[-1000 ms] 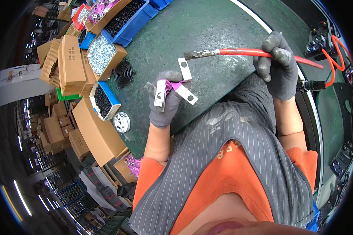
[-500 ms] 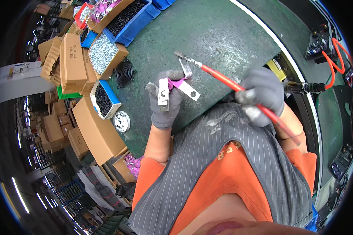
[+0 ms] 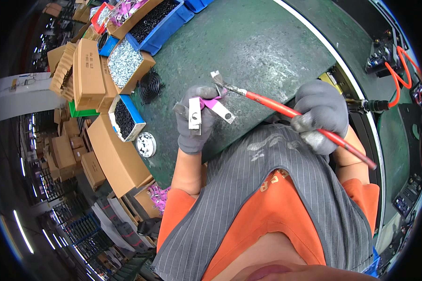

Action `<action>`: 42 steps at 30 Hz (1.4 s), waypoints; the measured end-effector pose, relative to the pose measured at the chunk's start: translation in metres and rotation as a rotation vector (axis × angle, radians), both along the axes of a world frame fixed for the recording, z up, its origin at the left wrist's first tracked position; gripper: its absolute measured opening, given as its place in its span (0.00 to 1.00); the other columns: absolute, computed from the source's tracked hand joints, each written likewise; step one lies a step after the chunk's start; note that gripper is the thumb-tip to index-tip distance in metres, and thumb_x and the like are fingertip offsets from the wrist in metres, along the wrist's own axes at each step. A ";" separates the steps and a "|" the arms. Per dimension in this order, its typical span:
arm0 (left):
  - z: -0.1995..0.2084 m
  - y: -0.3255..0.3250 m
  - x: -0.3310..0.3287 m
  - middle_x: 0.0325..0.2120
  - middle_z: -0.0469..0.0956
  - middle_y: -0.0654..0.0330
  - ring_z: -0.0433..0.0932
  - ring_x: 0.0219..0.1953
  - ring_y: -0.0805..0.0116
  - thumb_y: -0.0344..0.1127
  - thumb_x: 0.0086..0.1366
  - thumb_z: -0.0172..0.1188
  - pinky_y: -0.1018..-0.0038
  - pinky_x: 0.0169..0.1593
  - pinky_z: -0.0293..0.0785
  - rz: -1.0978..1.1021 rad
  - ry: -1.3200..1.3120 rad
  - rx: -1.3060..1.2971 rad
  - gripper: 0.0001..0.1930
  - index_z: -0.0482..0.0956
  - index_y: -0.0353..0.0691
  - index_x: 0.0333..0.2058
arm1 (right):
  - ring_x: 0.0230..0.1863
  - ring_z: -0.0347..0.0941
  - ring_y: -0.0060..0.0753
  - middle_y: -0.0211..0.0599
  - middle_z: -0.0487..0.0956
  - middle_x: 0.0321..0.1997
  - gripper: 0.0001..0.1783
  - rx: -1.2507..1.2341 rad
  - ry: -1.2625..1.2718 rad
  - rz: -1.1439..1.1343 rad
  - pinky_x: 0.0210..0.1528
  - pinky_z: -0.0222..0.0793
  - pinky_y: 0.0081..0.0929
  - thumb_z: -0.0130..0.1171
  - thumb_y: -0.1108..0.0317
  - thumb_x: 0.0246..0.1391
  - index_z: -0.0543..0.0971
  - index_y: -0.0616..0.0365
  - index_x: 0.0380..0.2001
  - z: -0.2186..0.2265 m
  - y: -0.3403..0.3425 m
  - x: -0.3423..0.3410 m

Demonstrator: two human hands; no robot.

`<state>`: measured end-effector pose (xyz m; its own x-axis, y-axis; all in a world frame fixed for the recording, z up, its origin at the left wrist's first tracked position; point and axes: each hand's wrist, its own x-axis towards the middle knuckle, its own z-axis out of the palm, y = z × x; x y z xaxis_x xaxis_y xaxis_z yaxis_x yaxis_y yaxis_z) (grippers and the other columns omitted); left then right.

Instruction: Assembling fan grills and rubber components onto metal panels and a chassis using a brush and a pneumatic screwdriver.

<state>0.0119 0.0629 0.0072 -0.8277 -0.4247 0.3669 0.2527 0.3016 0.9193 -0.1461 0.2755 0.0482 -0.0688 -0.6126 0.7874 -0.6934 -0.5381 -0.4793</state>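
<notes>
My left hand (image 3: 195,122), in a grey glove, is closed around several flat metal strips (image 3: 195,112) with purple middles and round holes near their ends. The strips fan out from the fingers in different directions. In my gloved right hand (image 3: 321,114) is a red-handled brush (image 3: 279,107), gripped partway along the handle. Its bristle tip lies against the upper strip (image 3: 216,77) above my left fingers. Left of that hand, on the green table, are a black coil (image 3: 150,87) and a round white tub (image 3: 146,144) with dark specks inside.
Small silvery parts fill a cardboard box (image 3: 140,79). Behind it, a blue bin (image 3: 181,18) holds black parts. A blue-and-white box (image 3: 138,122) of black pieces stands near the table's left edge. On the right are a black tool (image 3: 368,105) and its orange coiled hose (image 3: 398,80).
The brush tip has moved slightly down and right onto the upper strip, which now points more upward. My right hand has shifted a little right and down.
</notes>
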 end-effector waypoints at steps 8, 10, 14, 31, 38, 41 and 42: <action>-0.013 -0.019 0.003 0.34 0.75 0.57 0.76 0.35 0.69 0.25 0.54 0.60 0.75 0.39 0.74 -0.011 -0.005 -0.199 0.09 0.72 0.37 0.35 | 0.16 0.67 0.38 0.34 0.71 0.17 0.11 0.152 -0.045 -0.042 0.18 0.60 0.31 0.60 0.73 0.25 0.75 0.53 0.21 0.010 0.006 -0.005; -0.013 -0.021 0.002 0.34 0.74 0.57 0.76 0.36 0.68 0.27 0.56 0.59 0.75 0.40 0.74 -0.023 -0.012 -0.208 0.09 0.72 0.37 0.36 | 0.16 0.66 0.38 0.34 0.70 0.16 0.12 0.053 -0.127 -0.085 0.18 0.59 0.31 0.61 0.73 0.24 0.75 0.53 0.21 0.011 0.006 -0.003; -0.015 -0.025 0.002 0.35 0.73 0.56 0.76 0.36 0.67 0.32 0.59 0.58 0.73 0.41 0.75 -0.058 0.014 -0.209 0.09 0.71 0.36 0.36 | 0.17 0.68 0.37 0.34 0.71 0.17 0.10 0.103 -0.093 -0.034 0.17 0.60 0.30 0.60 0.73 0.26 0.75 0.55 0.20 0.009 0.003 -0.005; -0.005 -0.023 0.000 0.30 0.75 0.58 0.76 0.31 0.72 0.33 0.54 0.64 0.77 0.37 0.73 0.014 -0.139 0.000 0.13 0.72 0.37 0.36 | 0.18 0.67 0.29 0.34 0.71 0.18 0.05 0.050 -0.478 0.038 0.21 0.60 0.24 0.57 0.70 0.35 0.73 0.58 0.20 -0.010 -0.011 -0.022; -0.011 -0.042 -0.004 0.24 0.71 0.60 0.70 0.23 0.71 0.33 0.49 0.64 0.78 0.23 0.66 -0.186 -0.132 0.593 0.16 0.70 0.37 0.35 | 0.14 0.53 0.20 0.31 0.66 0.17 0.13 -0.056 -1.332 0.044 0.21 0.51 0.16 0.47 0.63 0.50 0.72 0.59 0.36 -0.081 -0.031 -0.070; -0.018 -0.056 -0.010 0.32 0.74 0.60 0.74 0.30 0.72 0.32 0.52 0.61 0.78 0.31 0.70 -0.159 -0.113 0.729 0.18 0.69 0.38 0.42 | 0.17 0.55 0.19 0.31 0.67 0.19 0.14 0.083 -1.459 -0.072 0.21 0.50 0.16 0.46 0.63 0.50 0.72 0.57 0.38 -0.111 -0.036 -0.066; -0.010 -0.065 -0.016 0.32 0.74 0.60 0.74 0.30 0.72 0.32 0.52 0.61 0.78 0.31 0.70 -0.161 -0.092 0.703 0.18 0.69 0.38 0.42 | 0.18 0.56 0.19 0.31 0.67 0.20 0.13 0.087 -1.461 -0.114 0.20 0.50 0.16 0.46 0.63 0.50 0.72 0.57 0.37 -0.113 -0.038 -0.064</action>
<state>-0.0039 -0.0026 -0.0026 -0.9142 -0.4046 -0.0216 0.1570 -0.4028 0.9017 -0.2100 0.2374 -0.0652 -0.8048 -0.5904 -0.0611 0.3898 -0.4480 -0.8046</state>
